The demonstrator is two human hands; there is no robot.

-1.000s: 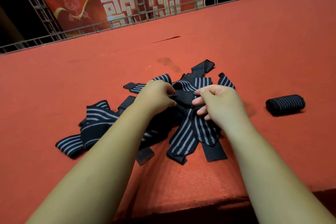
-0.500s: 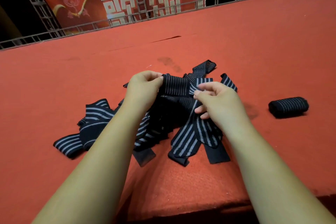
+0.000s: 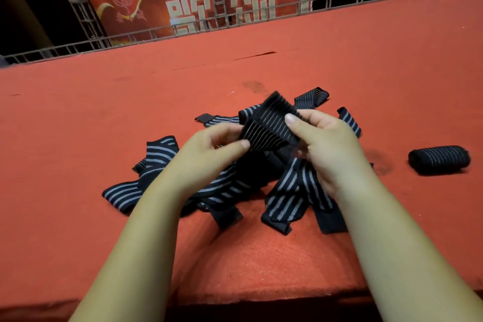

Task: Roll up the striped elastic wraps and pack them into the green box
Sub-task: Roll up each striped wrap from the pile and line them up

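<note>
A tangled pile of black elastic wraps with grey stripes (image 3: 162,154) lies on the red felt table (image 3: 78,125). Above the pile I hold up the end of one striped wrap (image 3: 269,125). My left hand (image 3: 211,149) pinches its lower left edge between thumb and fingers. My right hand (image 3: 324,144) grips its right side, thumb on top. The rest of this wrap hangs down into the pile. One rolled-up wrap (image 3: 439,159) lies on the table to the right. No green box is in view.
The table's front edge (image 3: 261,300) runs just below my forearms. A metal truss railing (image 3: 183,31) and a red banner with white characters (image 3: 209,2) stand behind the far edge. Dark smudges mark the felt near the pile.
Both hands have lifted the wrap's end up off the pile and turned it toward me. My right thumb now lies on top of it. The camera has tilted slightly.
</note>
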